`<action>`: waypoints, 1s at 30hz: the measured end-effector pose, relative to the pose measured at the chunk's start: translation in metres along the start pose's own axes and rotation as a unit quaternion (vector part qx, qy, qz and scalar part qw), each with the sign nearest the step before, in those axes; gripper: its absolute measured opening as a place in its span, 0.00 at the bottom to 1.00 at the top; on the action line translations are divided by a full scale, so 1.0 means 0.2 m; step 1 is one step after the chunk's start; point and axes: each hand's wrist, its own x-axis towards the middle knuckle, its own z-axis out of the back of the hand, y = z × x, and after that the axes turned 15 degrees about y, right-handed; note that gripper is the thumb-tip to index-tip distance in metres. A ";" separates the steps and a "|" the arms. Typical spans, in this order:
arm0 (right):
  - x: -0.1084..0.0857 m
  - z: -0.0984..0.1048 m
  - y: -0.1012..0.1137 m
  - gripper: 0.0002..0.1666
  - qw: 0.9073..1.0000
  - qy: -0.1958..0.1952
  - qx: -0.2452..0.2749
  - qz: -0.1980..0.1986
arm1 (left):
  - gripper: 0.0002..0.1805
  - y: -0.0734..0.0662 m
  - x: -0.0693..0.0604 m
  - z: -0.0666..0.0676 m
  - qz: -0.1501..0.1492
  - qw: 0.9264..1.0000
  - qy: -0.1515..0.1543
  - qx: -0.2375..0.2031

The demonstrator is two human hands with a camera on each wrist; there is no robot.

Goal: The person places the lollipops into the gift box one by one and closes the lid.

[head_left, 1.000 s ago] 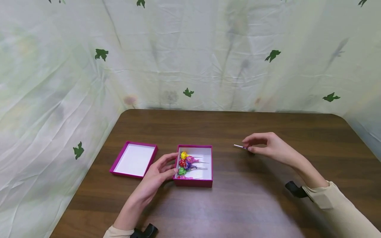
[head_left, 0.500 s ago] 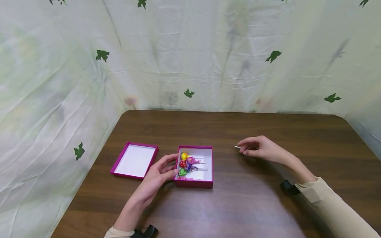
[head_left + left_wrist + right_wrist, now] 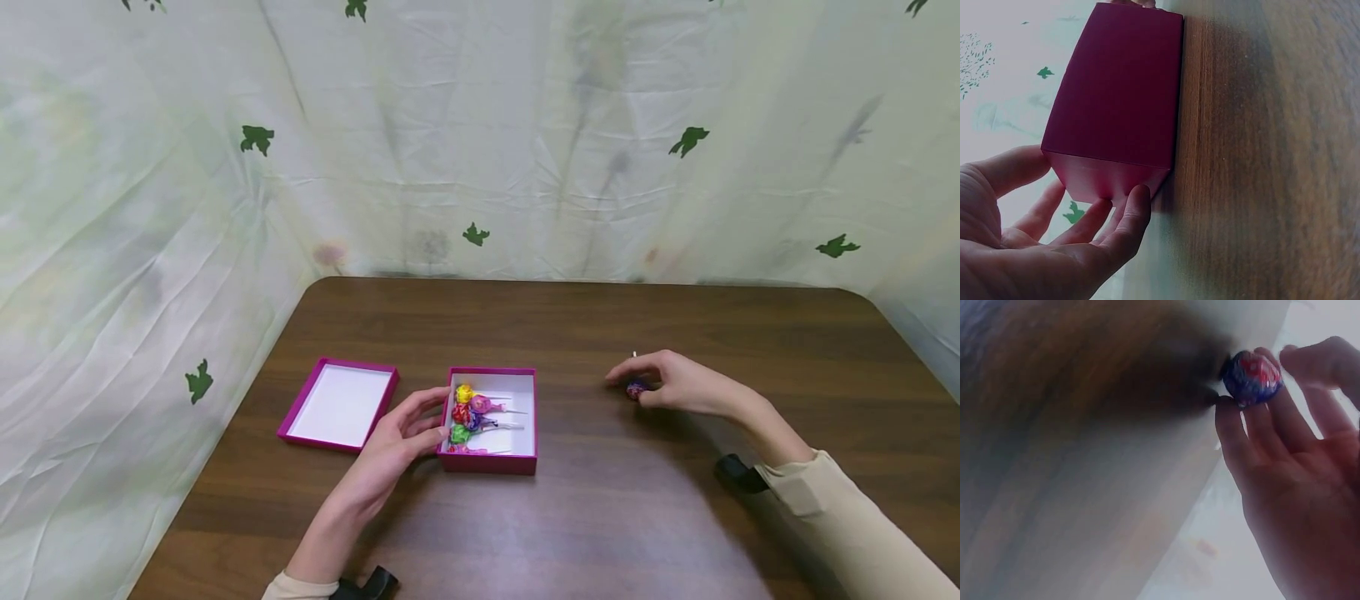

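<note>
In the head view, my left hand (image 3: 397,429) touches the left side of a magenta open box (image 3: 487,465). Its fingertips lie against the box's end face in the left wrist view, with the thumb at a corner. Several wrapped lollipops (image 3: 461,413) lie inside, heads left and white sticks right. To the right of the box, my right hand (image 3: 678,383) holds one lollipop (image 3: 636,389) low over the table. Its red and blue wrapped head (image 3: 1252,378) shows at the fingertips in the right wrist view, and its stick points away from me, mostly hidden by the fingers.
Left of the box lies its magenta lid (image 3: 341,403), white inside facing up. The brown wooden table (image 3: 585,525) ends at a pale curtain (image 3: 540,150) with green leaf-like shapes, along the back and left.
The lollipop in my right hand has turned: its stick pointed left before and now points away from me. The hand moved slightly left, then back right. My left hand and the box have stayed put.
</note>
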 end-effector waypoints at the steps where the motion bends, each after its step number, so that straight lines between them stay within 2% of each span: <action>1: 0.00 0.00 0.00 0.28 1.000 0.001 -0.002 -0.002 | 0.27 0.00 0.00 0.00 0.000 1.000 0.000 0.001; 4: -0.01 0.00 -0.01 0.28 1.000 -0.001 -0.006 -0.003 | 0.28 0.00 0.00 0.00 0.001 1.000 0.001 0.001; 10: -0.01 -0.01 -0.04 0.21 1.000 -0.023 0.011 0.008 | 0.28 0.00 0.00 0.00 0.005 1.000 -0.002 0.002; 14: -0.01 -0.01 -0.05 0.21 0.999 -0.037 0.019 -0.006 | 0.28 0.00 0.00 0.00 0.003 1.000 0.000 0.004; 20: 0.01 0.00 -0.06 0.19 0.998 -0.036 0.045 -0.017 | 0.28 0.00 0.00 0.00 0.002 1.000 -0.003 0.005; 27: 0.01 -0.01 -0.03 0.16 0.999 -0.034 -0.003 -0.009 | 0.27 0.00 0.00 0.00 0.007 1.000 -0.007 0.008; 30: 0.00 -0.02 -0.01 0.16 0.999 -0.039 -0.023 -0.025 | 0.27 0.00 0.00 0.00 0.006 1.000 -0.009 0.009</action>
